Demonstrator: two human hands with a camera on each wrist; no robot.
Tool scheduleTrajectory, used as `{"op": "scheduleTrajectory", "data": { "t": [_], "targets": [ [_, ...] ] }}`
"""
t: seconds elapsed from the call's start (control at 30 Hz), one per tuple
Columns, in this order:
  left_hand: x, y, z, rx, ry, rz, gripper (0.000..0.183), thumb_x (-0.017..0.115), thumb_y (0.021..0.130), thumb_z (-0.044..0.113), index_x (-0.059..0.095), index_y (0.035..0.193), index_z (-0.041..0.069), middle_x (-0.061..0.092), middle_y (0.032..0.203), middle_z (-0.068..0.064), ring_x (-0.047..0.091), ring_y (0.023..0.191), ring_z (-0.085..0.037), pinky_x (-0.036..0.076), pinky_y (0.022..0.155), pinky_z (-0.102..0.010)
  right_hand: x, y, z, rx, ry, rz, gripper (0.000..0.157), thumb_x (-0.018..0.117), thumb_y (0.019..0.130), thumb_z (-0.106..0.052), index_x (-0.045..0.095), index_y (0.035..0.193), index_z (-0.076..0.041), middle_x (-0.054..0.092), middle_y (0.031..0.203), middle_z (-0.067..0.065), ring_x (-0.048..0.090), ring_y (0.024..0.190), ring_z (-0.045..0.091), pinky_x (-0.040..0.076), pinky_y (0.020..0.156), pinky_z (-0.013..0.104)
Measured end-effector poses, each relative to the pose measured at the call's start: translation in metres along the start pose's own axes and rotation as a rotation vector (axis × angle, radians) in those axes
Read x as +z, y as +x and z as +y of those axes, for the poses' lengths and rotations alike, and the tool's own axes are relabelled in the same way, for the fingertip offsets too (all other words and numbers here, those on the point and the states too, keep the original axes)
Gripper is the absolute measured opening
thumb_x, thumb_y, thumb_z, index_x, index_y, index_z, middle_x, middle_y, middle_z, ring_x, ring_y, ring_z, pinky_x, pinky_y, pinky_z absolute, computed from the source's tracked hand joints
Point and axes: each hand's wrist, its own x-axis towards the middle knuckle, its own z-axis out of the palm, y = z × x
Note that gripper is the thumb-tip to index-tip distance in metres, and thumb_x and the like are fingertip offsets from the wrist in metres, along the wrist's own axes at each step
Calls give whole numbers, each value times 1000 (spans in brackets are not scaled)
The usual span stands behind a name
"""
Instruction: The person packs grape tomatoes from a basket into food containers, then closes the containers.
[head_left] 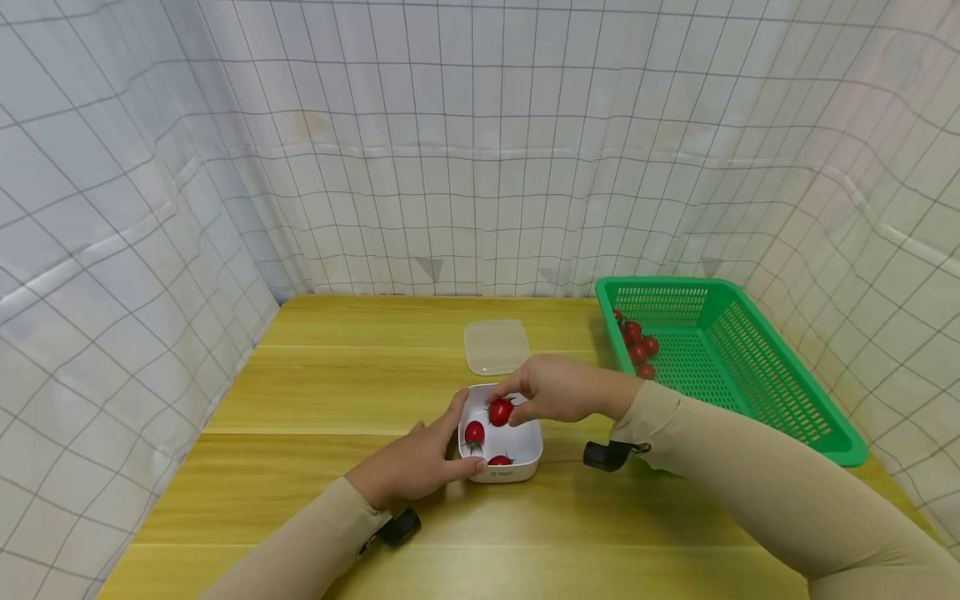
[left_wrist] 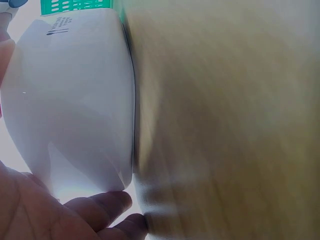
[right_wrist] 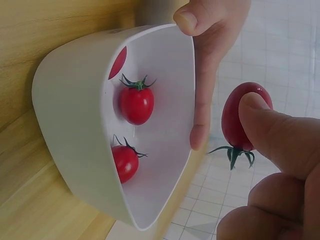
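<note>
A white square food container (head_left: 531,446) stands on the table. My left hand (head_left: 420,462) grips it by its left side, with the thumb at the near rim and the forefinger along the side wall. Between thumb and fingers my right hand (head_left: 566,387) pinches a cherry tomato (right_wrist: 232,117), which hangs over the container with its green stalk end down. Inside lie a cherry tomato (right_wrist: 136,105), a second tomato (right_wrist: 126,162) and a third tomato (right_wrist: 118,63) partly hidden by the wall. In the left wrist view, fingertips (left_wrist: 117,201) bend under the container's lower edge.
A green plastic basket (head_left: 795,367) is at the right, with several cherry tomatoes (head_left: 637,350) along its left wall; the right forearm passes over its near corner. Behind the container lies a flat translucent lid (head_left: 497,346). A checked white curtain (head_left: 480,167) surrounds the wooden table (head_left: 337,375).
</note>
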Motion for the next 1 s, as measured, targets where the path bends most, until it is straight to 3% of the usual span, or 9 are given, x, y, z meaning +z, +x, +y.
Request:
{"op": "scheduleTrajectory", "data": {
  "t": [0.23,0.47,0.67,0.8,1.0],
  "targets": [
    [1,1,-1,1,11,-2,108,66,97,60,-1,171,20,27,175,-5,46,152,-28,9,131,-66,1,1,-1,-6,-1,-4,40,77,98,-22,73,138,-21,72,92,-10,50,72,8,43,60,21],
    [1,1,-1,2,20,-5,109,65,97,62,-3,171,21,21,176,-6,43,153,-32,9,131,-66,1,0,-2,-25,-6,-4,41,77,98,-22,71,139,-21,45,67,-8,38,62,10,35,54,22],
    [1,1,-1,-5,29,-5,108,65,97,63,-2,171,21,19,177,-6,41,155,-31,10,131,-65,-3,-4,2,-11,33,13,42,75,99,-24,70,141,-21,42,65,-8,37,60,11,34,55,23],
    [1,1,0,-7,23,-5,109,66,97,62,-2,171,20,20,176,-6,40,155,-30,9,131,-65,-15,-13,7,24,66,57,42,73,101,-29,68,143,-23,38,60,-8,35,54,10,34,53,23],
    [1,1,0,-8,19,-2,109,67,97,60,-2,171,21,20,177,-5,37,157,-29,9,132,-64,-41,-34,26,116,86,188,45,73,100,-31,67,145,-25,32,53,-9,29,47,10,31,48,23]
  ]
}}
